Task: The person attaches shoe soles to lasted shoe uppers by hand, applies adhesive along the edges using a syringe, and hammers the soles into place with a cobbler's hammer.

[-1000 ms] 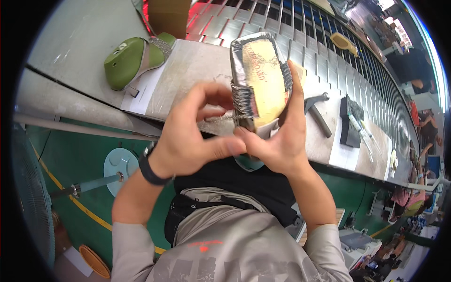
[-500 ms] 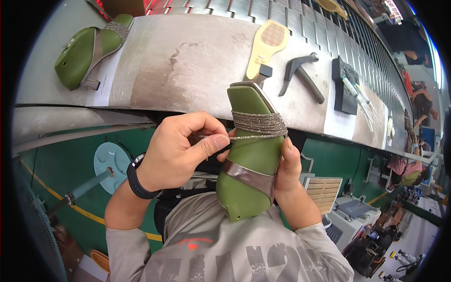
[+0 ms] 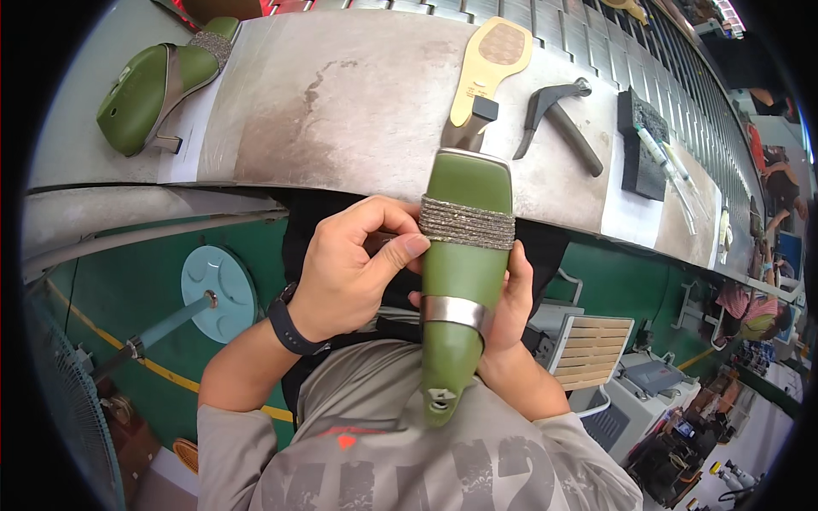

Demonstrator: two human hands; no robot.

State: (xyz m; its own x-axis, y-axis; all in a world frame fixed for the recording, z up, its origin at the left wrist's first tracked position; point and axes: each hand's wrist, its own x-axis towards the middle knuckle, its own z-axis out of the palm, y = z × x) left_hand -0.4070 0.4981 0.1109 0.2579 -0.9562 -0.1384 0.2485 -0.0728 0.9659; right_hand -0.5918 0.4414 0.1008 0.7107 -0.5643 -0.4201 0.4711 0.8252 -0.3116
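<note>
Your left hand (image 3: 354,264) pinches sparkly cord (image 3: 467,225) at the green last's (image 3: 464,277) left edge; your right hand (image 3: 513,300) clamps its right side; hammer (image 3: 573,140) beyond, rightward.

My one feed looks steeply down from the wearer's head, wide and near.
I am watching through the left lens of the side-by-side fisheye pair, upright and unmirrored, so the wearer's left is mine too. It faces forward and down past the grey shirt (image 3: 409,464) along my lower edge, with the left hand (image 3: 354,255) and right hand (image 3: 509,294) close to mid-frame. The desk (image 3: 358,111) fills the upper part, its near edge bowed by the lens; green floor (image 3: 145,294) shows below it. Toward my right rim the room beyond looks small and tipped sideways, and darkness rounds off the corners.
</note>
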